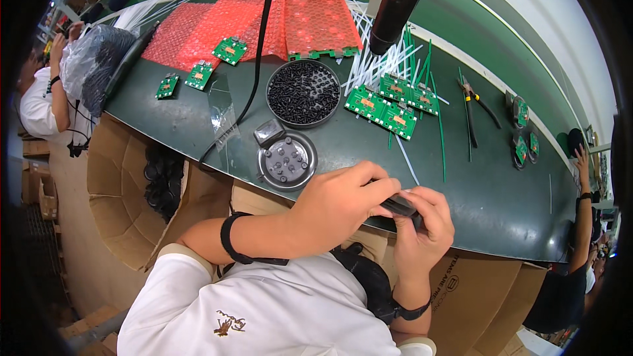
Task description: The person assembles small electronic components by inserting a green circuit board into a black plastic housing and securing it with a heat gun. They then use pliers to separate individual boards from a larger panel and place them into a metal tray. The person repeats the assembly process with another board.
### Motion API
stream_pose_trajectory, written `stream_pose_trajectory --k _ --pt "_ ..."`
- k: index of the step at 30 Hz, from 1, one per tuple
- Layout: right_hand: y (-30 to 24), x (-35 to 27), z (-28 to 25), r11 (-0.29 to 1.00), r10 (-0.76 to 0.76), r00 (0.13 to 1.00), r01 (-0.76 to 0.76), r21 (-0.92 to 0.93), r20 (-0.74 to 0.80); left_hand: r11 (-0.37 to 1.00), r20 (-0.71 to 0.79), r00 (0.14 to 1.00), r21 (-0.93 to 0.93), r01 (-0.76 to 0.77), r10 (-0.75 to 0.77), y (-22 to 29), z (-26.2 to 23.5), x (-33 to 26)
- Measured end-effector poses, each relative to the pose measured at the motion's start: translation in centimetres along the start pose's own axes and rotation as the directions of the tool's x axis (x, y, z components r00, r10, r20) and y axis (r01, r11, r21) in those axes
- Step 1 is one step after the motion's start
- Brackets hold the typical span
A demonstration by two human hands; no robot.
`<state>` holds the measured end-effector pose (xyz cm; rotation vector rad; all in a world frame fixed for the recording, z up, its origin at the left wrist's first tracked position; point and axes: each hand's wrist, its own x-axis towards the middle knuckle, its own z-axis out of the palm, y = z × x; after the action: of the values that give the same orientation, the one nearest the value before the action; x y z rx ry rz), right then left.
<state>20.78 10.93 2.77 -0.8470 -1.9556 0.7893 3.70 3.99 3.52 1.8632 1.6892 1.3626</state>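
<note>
Close to the table's front edge, my left hand point(346, 201) and my right hand point(425, 227) are both closed on a small dark plastic part point(399, 206). Fingers cover most of it, so its full shape is hidden. Left of my hands lies a round dark grey plastic housing point(288, 161) with several posts inside. A small grey block-shaped piece point(269, 133) rests at its upper left rim. Behind it stands a round dish point(271, 102) full of small black screws point(300, 89). Joined green circuit boards point(382, 109) lie farther right.
An electric screwdriver point(395, 10) hangs above the table; a black cable point(259, 59) runs down left of it. Red bubble wrap point(231, 23), loose boards point(229, 50), cable ties point(369, 36), and cutters point(478, 102) lie around. Cardboard boxes point(119, 184) stand below the edge; people work at both sides.
</note>
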Motion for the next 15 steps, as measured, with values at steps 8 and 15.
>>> stream_pose_trajectory --k 8,15 --pt "0.2 0.2 -0.2 0.999 0.034 0.999 -0.035 0.034 0.011 0.999 -0.010 1.000 -0.024 0.027 -0.028 0.1 0.0 0.2" --pt "1.0 0.2 -0.1 0.998 -0.022 1.000 0.022 0.060 -0.004 0.994 0.061 0.996 -0.075 0.074 -0.069 -0.1 -0.6 0.7"
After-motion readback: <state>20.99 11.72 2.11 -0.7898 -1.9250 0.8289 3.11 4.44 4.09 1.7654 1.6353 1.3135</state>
